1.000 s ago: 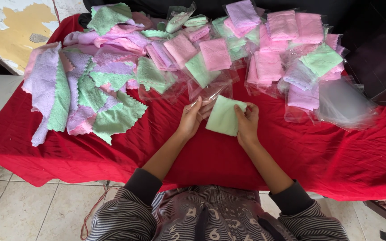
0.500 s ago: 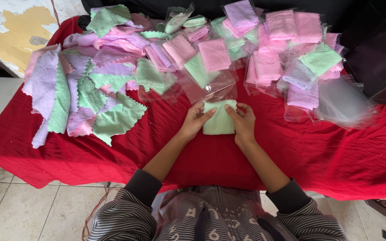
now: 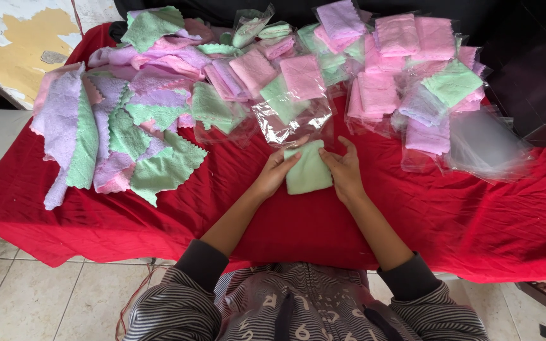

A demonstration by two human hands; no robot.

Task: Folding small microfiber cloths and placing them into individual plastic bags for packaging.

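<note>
Folded green cloth (image 3: 308, 169), pinched between left hand (image 3: 274, 172) and right hand (image 3: 345, 170), seemingly entering the clear bag (image 3: 289, 120); next, a steady push.

Clear plastic bag (image 3: 289, 120) lying open, crinkled, just beyond folded green cloth. Heap of clear bagged cloths (image 3: 406, 57) at far right: pink, green, lilac squares. Stack of empty clear bags (image 3: 485, 142) at right edge.

We see bright, even daylight, soft shadows, sharp focus. Glare glints on the clear plastic bags (image 3: 292, 120); the surface (image 3: 462, 215) bows at the wide-angle edges.
</note>
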